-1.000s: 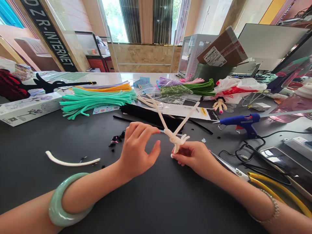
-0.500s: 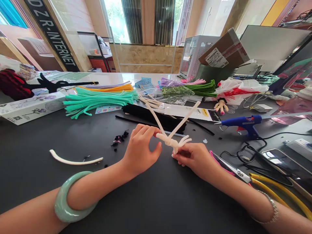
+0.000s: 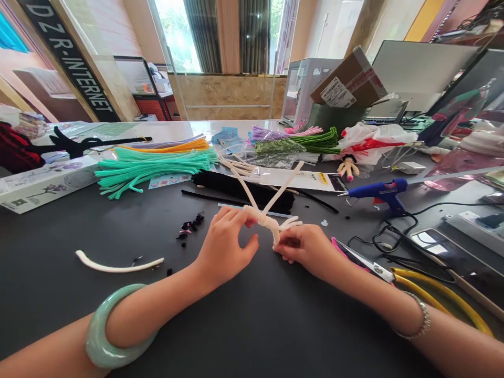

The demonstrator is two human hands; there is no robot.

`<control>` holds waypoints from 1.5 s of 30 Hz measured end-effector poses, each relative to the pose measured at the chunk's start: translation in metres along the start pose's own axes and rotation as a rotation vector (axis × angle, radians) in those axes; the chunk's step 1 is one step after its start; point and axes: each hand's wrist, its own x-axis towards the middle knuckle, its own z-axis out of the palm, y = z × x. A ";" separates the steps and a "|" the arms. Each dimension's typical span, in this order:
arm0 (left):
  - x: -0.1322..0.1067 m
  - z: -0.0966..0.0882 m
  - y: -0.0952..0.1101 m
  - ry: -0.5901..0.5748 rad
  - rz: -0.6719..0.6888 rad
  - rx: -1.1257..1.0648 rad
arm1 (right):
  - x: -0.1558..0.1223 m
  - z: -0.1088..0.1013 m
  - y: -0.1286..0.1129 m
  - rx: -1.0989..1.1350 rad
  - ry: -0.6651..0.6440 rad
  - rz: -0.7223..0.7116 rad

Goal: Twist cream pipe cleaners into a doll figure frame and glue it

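Both hands work a twisted bundle of white pipe cleaners (image 3: 268, 223) just above the black table (image 3: 244, 320). My right hand (image 3: 305, 249) pinches the bundle's lower end and holds it upright. Its two long ends cross in an X and point away from me. My left hand (image 3: 224, 247) has its fingertips closed on the left strand right at the knot. A jade bangle (image 3: 112, 331) sits on my left wrist, a silver bracelet (image 3: 419, 317) on my right.
A short white pipe cleaner piece (image 3: 118, 262) and black scraps (image 3: 191, 226) lie to the left. Behind are mint-green (image 3: 153, 165), black (image 3: 240, 186) and green (image 3: 315, 142) pipe cleaner bundles. To the right lie a blue glue gun (image 3: 378, 191), scissors (image 3: 364, 262), yellow-handled pliers (image 3: 441, 299), cables and a phone (image 3: 452, 257).
My left hand has moved in from an open hover and closed its fingertips on the strand at the knot. The bundle has shifted slightly left and lower.
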 end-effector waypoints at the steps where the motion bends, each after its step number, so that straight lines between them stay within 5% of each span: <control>1: 0.000 0.000 0.001 -0.024 -0.010 -0.013 | 0.000 0.000 0.000 0.006 0.002 -0.008; 7: 0.002 0.002 0.010 -0.235 -0.142 -0.225 | 0.001 -0.001 0.008 0.036 -0.010 -0.066; 12: 0.008 0.012 0.012 -0.204 -0.187 -0.386 | 0.003 0.001 0.008 -0.007 -0.020 -0.119; 17: 0.011 0.012 0.005 -0.202 -0.172 -0.363 | 0.000 -0.006 0.001 -0.100 -0.013 -0.138; 26: 0.013 0.011 0.006 -0.205 -0.003 -0.283 | -0.006 -0.027 -0.001 -0.336 0.272 -0.184; 32: 0.015 0.012 0.009 -0.245 0.047 -0.237 | -0.004 -0.020 0.005 -0.313 0.186 -0.293; 45: 0.013 0.017 0.011 -0.337 0.029 -0.167 | -0.005 -0.021 0.000 -0.277 0.136 -0.287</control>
